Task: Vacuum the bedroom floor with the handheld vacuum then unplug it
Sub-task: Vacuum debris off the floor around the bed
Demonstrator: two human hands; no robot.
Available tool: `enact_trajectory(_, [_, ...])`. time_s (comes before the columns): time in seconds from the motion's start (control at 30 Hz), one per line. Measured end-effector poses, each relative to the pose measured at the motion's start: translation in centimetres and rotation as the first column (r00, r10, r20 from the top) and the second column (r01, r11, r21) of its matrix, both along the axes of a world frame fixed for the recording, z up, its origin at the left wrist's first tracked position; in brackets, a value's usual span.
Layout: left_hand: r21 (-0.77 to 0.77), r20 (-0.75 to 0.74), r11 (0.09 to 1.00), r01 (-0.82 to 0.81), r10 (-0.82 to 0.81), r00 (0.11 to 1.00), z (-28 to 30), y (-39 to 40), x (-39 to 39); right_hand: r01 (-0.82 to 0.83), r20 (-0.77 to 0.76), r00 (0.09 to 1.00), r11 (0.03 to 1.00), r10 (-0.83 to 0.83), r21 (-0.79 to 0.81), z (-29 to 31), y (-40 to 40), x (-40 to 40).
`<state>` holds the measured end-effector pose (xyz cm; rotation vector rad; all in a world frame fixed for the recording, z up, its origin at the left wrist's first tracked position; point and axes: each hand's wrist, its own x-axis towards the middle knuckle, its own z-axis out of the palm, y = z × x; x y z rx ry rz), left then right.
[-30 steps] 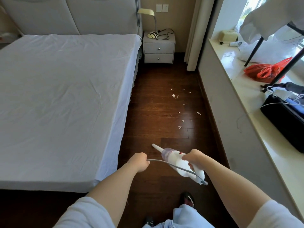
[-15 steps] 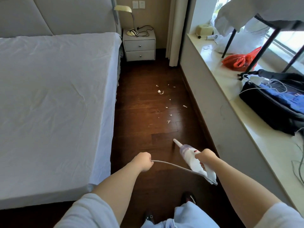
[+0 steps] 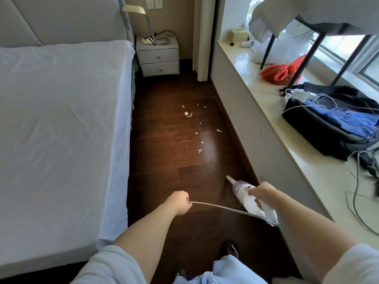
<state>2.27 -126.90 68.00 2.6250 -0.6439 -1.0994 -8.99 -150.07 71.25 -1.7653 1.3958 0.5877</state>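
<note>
My right hand [image 3: 261, 195] grips the white handheld vacuum [image 3: 249, 198], its narrow nozzle tilted down and forward above the dark wooden floor [image 3: 164, 156]. My left hand [image 3: 179, 202] is closed on the grey power cord [image 3: 221, 209], which runs across to the vacuum's rear end. Several white paper scraps [image 3: 188, 114] lie scattered on the floor ahead, between the nozzle and the nightstand. The nozzle is well short of the nearest scrap.
A bed with a white sheet [image 3: 61, 130] borders the floor strip on the left. A wide window ledge [image 3: 256, 99] on the right carries a black bag [image 3: 332, 128], a red plastic bag [image 3: 281, 72] and loose cables. A white nightstand [image 3: 158, 58] and a curtain [image 3: 202, 37] close the far end.
The view has swung right and moved forward along the floor strip. Both hands keep their grips; the vacuum has shifted toward the right wall, nozzle pointing more forward.
</note>
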Motion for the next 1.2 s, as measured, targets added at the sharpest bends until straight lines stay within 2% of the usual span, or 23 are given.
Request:
enact_trajectory(0.3, [-0.013,0.047,1.000,-0.021,0.022,0.999,-0.5,2.1,1.2,-0.220,-0.092,0.971,0.975,0.220,0.010,1.6,5.0,3.6])
enact_trajectory(0.53, [-0.017,0.021,0.997,-0.071,0.072,0.997,-0.1,4.8,1.3,-0.349,-0.151,0.928,0.936,0.341,-0.036,1.0,7.1,4.5])
enact_trajectory(0.67, [0.001,0.007,0.996,-0.092,0.092,0.996,-0.1,6.4,1.7,-0.309,-0.212,0.931,0.951,0.298,-0.018,0.3,7.9,4.3])
enact_trajectory(0.77, [0.008,-0.004,0.997,-0.078,0.079,0.997,-0.6,6.5,1.7,-0.266,-0.172,0.949,0.964,0.263,0.008,0.4,7.2,4.0])
enact_trajectory(0.97, [-0.039,-0.026,0.998,-0.046,0.045,0.999,-0.9,3.0,0.6,-0.326,-0.131,0.939,0.945,0.319,-0.034,2.5,5.3,3.4])
enact_trajectory(1.1, [-0.057,-0.015,0.995,-0.077,0.076,0.997,-0.9,2.3,1.1,-0.397,-0.210,0.900,0.917,0.383,-0.029,2.7,4.5,3.9])
enact_trajectory(1.2, [-0.025,0.002,0.994,-0.108,0.108,0.994,-1.3,3.1,1.8,-0.383,-0.146,0.915,0.924,0.377,-0.014,1.8,3.9,4.9])
